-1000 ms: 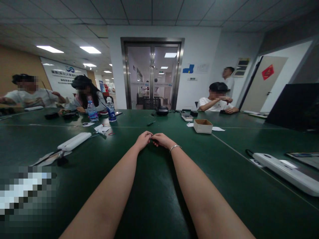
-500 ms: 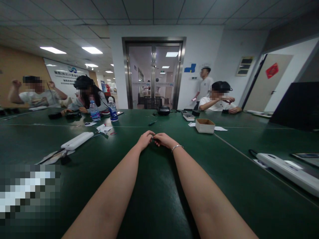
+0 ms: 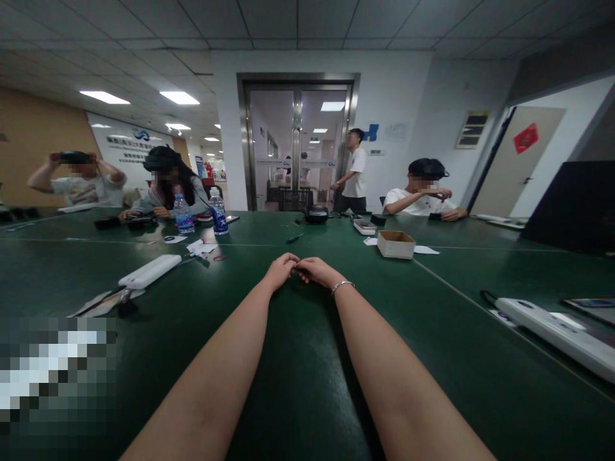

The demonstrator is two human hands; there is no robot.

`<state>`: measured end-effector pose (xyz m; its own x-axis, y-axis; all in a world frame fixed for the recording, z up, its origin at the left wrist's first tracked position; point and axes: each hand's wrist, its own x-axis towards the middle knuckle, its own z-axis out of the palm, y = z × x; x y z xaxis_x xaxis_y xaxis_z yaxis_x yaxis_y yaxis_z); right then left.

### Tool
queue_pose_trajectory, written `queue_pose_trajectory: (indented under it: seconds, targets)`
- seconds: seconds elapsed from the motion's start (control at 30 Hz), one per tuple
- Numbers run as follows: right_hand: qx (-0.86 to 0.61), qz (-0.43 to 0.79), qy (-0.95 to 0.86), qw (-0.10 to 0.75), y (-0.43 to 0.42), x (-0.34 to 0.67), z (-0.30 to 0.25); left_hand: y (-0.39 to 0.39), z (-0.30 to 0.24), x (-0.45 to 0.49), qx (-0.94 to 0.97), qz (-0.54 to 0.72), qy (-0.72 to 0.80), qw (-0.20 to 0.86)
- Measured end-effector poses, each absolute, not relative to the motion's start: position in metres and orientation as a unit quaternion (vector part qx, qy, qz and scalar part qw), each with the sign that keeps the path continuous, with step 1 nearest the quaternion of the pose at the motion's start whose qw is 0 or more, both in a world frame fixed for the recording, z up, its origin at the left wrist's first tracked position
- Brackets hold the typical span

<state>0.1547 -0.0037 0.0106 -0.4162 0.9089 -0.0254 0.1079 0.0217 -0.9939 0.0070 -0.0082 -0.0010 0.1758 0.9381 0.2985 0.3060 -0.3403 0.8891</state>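
Note:
Both my arms stretch forward over the dark green table (image 3: 298, 358). My left hand (image 3: 280, 270) and my right hand (image 3: 316, 271) meet at the fingertips, just above the tabletop or resting on it; I cannot tell which. Their fingers are closed together around something small and dark, mostly hidden by the fingers and too small to name. A silver bracelet (image 3: 343, 285) circles my right wrist. Beyond my hands lies a thin dark green tool (image 3: 294, 238), perhaps a screwdriver.
An open cardboard box (image 3: 396, 244) stands right of my hands. White power strips (image 3: 150, 272) lie at the left and right. Two bottles (image 3: 219, 214), paper scraps (image 3: 200, 248) and a round black object (image 3: 316, 214) are farther back. Several people sit across the table.
My hands stay almost in place, still joined. A person in the background has walked left towards the glass door. The seated person at far left has brought both hands to their headset.

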Motion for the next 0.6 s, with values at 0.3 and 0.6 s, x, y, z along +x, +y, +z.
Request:
queue_pose_trajectory:
  seconds: [0.3,0.6]
  targets:
    - [-0.409,0.562,-0.626,0.354,-0.0081,0.1543,0.0139,-0.0081,-0.0006,0.0071,0.684,0.454,0.453,0.347]
    - [-0.398,0.569,-0.625,0.356,0.0005,0.1559,0.0065,-0.0026,-0.0056,0.0058,0.684,0.47,0.436,0.347]
